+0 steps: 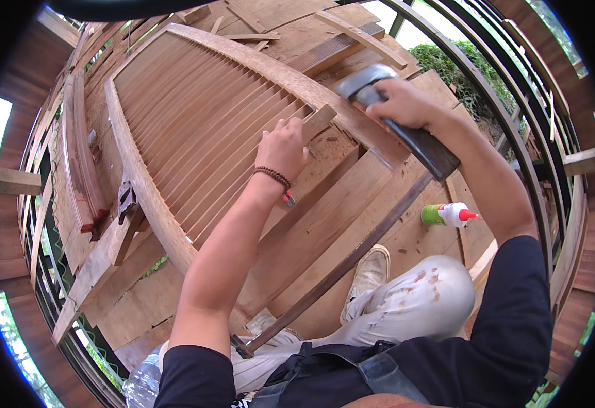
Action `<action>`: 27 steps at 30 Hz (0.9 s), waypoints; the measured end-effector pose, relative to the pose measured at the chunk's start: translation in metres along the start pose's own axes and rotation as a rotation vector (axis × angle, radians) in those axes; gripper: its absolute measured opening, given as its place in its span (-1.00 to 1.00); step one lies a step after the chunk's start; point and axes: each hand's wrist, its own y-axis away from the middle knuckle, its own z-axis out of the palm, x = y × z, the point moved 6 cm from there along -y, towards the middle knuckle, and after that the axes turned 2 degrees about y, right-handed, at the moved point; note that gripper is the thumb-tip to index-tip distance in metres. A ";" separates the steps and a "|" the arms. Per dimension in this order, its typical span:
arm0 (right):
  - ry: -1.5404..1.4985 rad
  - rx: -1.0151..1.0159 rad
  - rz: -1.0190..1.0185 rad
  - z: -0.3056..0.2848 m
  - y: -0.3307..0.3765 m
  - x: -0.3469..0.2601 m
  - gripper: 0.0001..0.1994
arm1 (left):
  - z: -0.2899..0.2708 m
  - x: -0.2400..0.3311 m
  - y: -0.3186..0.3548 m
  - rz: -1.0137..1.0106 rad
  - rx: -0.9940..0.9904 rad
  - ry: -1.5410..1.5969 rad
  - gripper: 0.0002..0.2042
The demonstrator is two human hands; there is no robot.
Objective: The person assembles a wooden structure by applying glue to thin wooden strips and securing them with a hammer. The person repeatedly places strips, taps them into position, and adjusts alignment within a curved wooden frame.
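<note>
A louvered wooden panel (pixel 202 109) with many thin slats in a pale frame slants away from me across the upper left. My left hand (pixel 282 151), with a beaded bracelet at the wrist, is closed on a small wood block (pixel 321 124) at the slats' near right end. To its right, my right hand (pixel 406 103) grips a hammer (pixel 423 146) close to its head. The grey metal head is raised beside the frame's right rail and smeared by motion; the dark handle points down toward me. Under my left wrist shows a small red-and-metal object (pixel 288 198), mostly hidden.
A green-and-white squeeze bottle (pixel 450 215) with a red tip lies on the right. A long dark bar (pixel 338 272) runs diagonally before my knee. Dark wood strips (pixel 79 156) lie at left, loose boards (pixel 338 51) at the back. Metal railings (pixel 515 129) bound the right side.
</note>
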 end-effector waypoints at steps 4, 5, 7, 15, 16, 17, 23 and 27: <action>-0.083 0.254 0.163 -0.008 0.001 -0.003 -0.51 | 0.002 -0.003 -0.001 0.005 -0.002 -0.015 -0.60; -0.013 0.171 0.066 0.003 0.000 -0.005 -0.52 | 0.003 -0.003 0.000 0.004 -0.006 -0.015 -0.60; 0.135 0.005 -0.133 0.019 -0.004 -0.009 -0.53 | -0.001 -0.001 -0.003 0.002 0.008 -0.023 -0.60; 0.208 0.023 -0.133 0.020 -0.002 -0.019 -0.51 | 0.003 -0.004 0.001 0.021 0.001 -0.012 -0.61; 0.176 0.004 -0.109 0.023 -0.002 -0.020 -0.52 | 0.001 -0.005 -0.001 0.018 0.015 -0.021 -0.61; 0.144 0.011 -0.066 0.020 -0.003 -0.017 -0.51 | 0.002 -0.006 0.002 0.007 0.022 -0.023 -0.62; 0.165 -0.055 -0.113 0.027 -0.003 -0.018 -0.49 | 0.005 -0.003 0.004 0.002 -0.022 -0.032 -0.59; 0.171 0.295 -0.171 0.010 0.021 -0.014 -0.36 | 0.007 -0.007 0.008 0.018 0.005 -0.046 -0.51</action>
